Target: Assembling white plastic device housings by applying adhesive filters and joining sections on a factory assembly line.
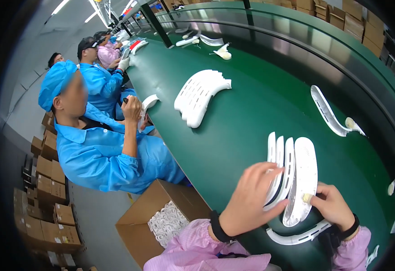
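Just in front of me several curved white plastic pieces stand side by side on the green bench. My left hand (256, 196) curls around the narrow slotted pieces (289, 160), with fingers over their left side and the thumb near their lower ends. My right hand (334, 207) grips the edge of a wider, smooth white shell (305, 167) at the right of the row. Something pale yellow covers its thumb tip, which presses on the shell. Below both hands a single slotted curved strip (297, 236) lies on the bench.
On the green bench (251, 117) lies a white stack of slotted pieces (202, 97). A loose shell (327, 110) is at the right. At left sits a co-worker (102, 140) in blue, handling a white piece. An open carton (148, 230) of white parts stands by the bench edge.
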Available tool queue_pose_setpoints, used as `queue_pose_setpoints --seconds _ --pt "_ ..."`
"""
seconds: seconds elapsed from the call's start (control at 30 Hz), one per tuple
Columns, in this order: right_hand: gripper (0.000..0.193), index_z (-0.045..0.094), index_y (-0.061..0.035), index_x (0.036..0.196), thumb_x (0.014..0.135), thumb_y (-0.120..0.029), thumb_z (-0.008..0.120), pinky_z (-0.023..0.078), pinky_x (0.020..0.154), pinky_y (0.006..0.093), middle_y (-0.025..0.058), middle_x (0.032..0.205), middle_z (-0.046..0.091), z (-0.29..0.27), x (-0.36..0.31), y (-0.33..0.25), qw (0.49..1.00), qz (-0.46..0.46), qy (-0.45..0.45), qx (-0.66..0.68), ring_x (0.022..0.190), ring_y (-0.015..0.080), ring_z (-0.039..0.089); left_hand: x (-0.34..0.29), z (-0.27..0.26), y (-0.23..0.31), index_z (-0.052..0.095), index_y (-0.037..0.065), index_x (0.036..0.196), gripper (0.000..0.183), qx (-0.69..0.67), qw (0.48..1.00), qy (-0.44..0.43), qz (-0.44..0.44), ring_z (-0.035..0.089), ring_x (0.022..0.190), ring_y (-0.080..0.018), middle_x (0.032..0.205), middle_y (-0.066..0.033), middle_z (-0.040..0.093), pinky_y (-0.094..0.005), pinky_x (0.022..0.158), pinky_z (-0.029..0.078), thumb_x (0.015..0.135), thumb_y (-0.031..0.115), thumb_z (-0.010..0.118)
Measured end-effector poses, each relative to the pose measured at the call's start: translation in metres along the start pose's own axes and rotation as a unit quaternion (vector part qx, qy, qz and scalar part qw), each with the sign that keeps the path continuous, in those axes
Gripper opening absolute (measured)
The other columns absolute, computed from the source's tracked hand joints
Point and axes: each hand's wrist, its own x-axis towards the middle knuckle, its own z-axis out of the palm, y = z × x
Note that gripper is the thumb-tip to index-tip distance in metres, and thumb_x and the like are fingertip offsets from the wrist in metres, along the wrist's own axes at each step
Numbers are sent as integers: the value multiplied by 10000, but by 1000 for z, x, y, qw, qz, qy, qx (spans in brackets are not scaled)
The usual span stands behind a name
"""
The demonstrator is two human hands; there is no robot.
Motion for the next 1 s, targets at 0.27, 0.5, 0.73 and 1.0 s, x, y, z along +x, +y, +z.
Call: queue_pose_setpoints --seconds 0.27,0.5,0.73,1.0 --pt "198 718 47 981 985 -116 607 343 507 204 -36 862 559 -27 -4 0 997 2 73 41 597 40 469 -10 2 -20 290 -113 1507 936 -14 989 -77 -127 478 1311 -432 1453 -300 452 -455 1133 386 863 328 807" --pt "521 536 34 1370 873 19 694 511 502 228 81 948 661 -33 15 17 993 7 84 82 569 96 611 -6 4 -28 238 -119 1525 901 -70 985 -84 -134 480 1330 -434 1462 -318 423 -438 1122 408 913 291 758" --pt "757 493 2 1431 737 62 789 453 461 209 89 962 581 -47 20 14 960 -56 227 -155 557 89 593 -5 4 -34 240 -90 1532 864 -67 985 -85 -131 485 1329 -438 1465 -324 417 -440 1116 417 927 277 736" --pt "150 684 67 936 804 70 614 436 585 359 151 748 575 -37 11 15 895 -138 240 -348 619 246 563 -4 5 -37 230 -110 1530 871 -78 986 -82 -125 482 1337 -439 1468 -327 414 -436 1117 416 934 281 732"
